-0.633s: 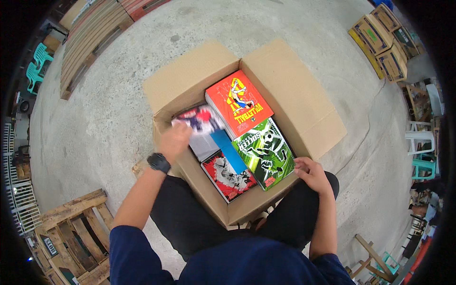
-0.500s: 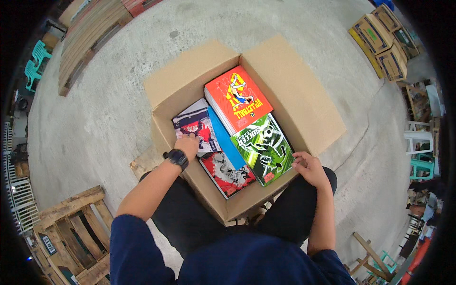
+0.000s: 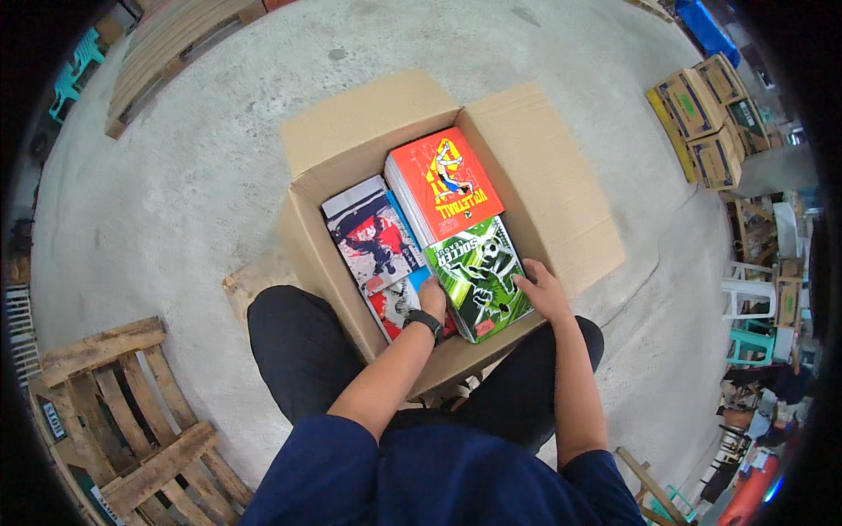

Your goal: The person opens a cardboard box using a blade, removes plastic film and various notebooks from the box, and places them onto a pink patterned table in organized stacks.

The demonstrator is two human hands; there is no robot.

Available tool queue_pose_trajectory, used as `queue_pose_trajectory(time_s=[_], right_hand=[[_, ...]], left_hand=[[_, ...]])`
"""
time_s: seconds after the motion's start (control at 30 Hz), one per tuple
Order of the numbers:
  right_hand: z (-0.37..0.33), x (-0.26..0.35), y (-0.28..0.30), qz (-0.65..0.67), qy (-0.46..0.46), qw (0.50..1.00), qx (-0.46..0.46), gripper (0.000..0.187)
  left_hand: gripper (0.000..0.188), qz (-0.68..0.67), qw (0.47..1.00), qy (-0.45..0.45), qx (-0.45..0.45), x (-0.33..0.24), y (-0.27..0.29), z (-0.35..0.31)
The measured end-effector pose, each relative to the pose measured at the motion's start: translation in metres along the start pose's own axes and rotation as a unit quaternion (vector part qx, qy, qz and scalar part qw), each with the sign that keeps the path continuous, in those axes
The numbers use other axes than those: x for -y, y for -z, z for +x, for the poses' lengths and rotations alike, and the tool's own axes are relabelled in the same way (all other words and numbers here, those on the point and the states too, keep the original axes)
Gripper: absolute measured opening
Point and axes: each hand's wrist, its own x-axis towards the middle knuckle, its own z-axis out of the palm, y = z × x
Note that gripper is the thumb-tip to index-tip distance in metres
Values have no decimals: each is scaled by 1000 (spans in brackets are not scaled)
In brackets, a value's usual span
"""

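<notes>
A stack of notebooks with a green soccer cover [image 3: 478, 276] lies in the near right of an open cardboard box [image 3: 307, 219]. My right hand [image 3: 545, 291] grips its right edge, the thumb on the cover and the other fingers along the side. Down at the stack's left edge is my left hand [image 3: 431, 300], wearing a black watch; its fingers are mostly hidden. Beyond lies a thick stack with an orange-red volleyball cover [image 3: 445, 186]. On the left, a white, navy and red notebook [image 3: 373, 237] overlaps a red and grey one [image 3: 390, 305]. Bright blue [image 3: 419, 277] shows between the rows.
The box stands between my knees on a concrete floor [image 3: 219, 175], its flaps [image 3: 561, 184] folded outward. Wooden pallets [image 3: 132, 377] lie at the near left and far left. Stacked cartons [image 3: 702, 114] stand at the far right, with plastic stools [image 3: 750, 342] nearer.
My left hand has left the white and navy notebook and moved right to the green stack's edge. That notebook now lies flatter and straighter. My right hand has come further onto the green cover.
</notes>
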Motion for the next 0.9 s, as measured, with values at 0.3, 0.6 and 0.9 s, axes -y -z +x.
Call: queue_pose_trajectory(time_s=[0.3, 0.6, 0.9], right_hand=[[5, -1, 2, -25, -57, 997, 52, 50], [15, -29, -9, 42, -46, 998, 0, 48], [57, -39, -22, 56, -123, 987, 85, 55]], left_hand=[[31, -8, 999, -38, -5, -9, -13, -10], [44, 36, 985, 155, 65, -24, -24, -15], [76, -85, 987, 100, 89, -18, -10, -4]])
